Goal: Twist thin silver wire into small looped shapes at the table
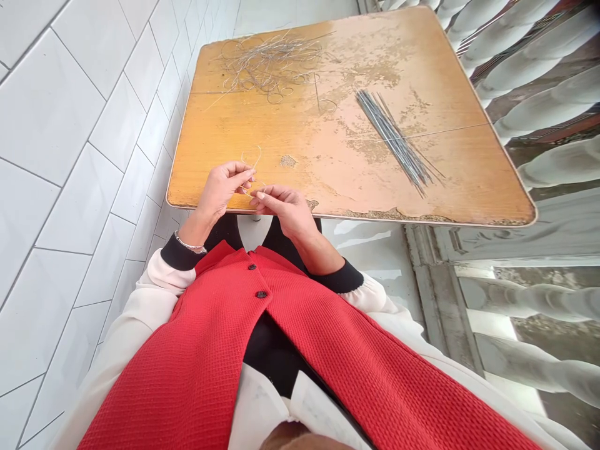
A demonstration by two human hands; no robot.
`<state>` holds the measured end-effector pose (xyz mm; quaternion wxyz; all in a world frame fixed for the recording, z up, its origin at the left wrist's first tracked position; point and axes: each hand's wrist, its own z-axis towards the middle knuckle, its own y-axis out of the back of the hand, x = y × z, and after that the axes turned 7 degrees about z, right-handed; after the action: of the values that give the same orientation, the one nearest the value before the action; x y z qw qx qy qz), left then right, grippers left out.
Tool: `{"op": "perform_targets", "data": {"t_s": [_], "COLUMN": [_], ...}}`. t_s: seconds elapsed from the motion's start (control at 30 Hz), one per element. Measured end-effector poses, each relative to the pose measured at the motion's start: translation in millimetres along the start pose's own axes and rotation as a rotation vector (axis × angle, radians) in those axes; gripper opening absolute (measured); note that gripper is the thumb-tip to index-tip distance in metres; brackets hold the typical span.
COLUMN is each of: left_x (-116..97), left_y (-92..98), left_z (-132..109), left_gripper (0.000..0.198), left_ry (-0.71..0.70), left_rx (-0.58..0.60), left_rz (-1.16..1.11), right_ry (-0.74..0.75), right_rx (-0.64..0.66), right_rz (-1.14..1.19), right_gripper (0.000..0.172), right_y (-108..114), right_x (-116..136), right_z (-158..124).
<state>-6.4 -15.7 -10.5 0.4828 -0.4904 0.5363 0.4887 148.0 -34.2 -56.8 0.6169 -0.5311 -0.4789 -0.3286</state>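
Left hand (220,190) and right hand (281,209) pinch thin wire loop (257,161), long axis pointing away from body; wire tangle (267,65) and straight rod bundle (394,140) lie well ahead on worn wooden table (300,131).

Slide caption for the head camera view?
Left hand and right hand hold a wire loop above a worn table, near tangled wire and straight wires.

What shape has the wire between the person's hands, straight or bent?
Bent: the thin wire pinched between the left hand and right hand curves into a loop, not a straight line.

Two hands (218,190) (281,209), one table (290,134), one wire loop (250,159), one wire tangle (269,65), one rod bundle (394,140)
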Motion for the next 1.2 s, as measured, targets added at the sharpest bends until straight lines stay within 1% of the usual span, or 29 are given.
{"op": "perform_targets", "data": {"t_s": [0.1,0.33,0.4,0.5,0.57,0.7,0.8,1.0,1.2], "left_x": [-1,-4,-3,-1,0,1,2,11,11], "left_y": [-1.3,-1.0,-0.4,0.5,1.7,5.5,7.4,7.7,5.6], "left_z": [0,-1,-1,-1,-1,-2,-4,-3,-1], "left_gripper": [0.017,0.015,0.014,0.015,0.02,0.042,0.047,0.042,0.028], "left_ry": [-0.002,0.002,0.003,0.003,0.009,0.055,0.071,0.072,0.055], "left_rx": [0.0,-0.01,-0.008,0.027,0.04,0.005,0.008,0.052,0.091], "left_rz": [-0.014,-0.008,-0.004,0.001,0.0,-0.007,-0.006,-0.015,-0.017], "right_ry": [0.014,0.005,-0.008,-0.025,-0.031,-0.039,-0.032,-0.053,-0.104], "right_rx": [0.036,0.037,0.028,-0.015,-0.042,-0.073,-0.064,-0.054,-0.039], "right_rz": [0.035,0.034,0.044,0.076,0.083,0.063,0.059,0.093,0.131], "right_gripper": [0.034,0.033,0.033,0.038,0.041,0.039,0.036,0.032,0.036], "right_y": [-4,-7,-6,-4,-3,1,2,3,5], "right_x": [-3,-2,0,0,0,-2,-3,-1,5], "right_z": [0,-1,0,2,4,5,5,5,5]}}
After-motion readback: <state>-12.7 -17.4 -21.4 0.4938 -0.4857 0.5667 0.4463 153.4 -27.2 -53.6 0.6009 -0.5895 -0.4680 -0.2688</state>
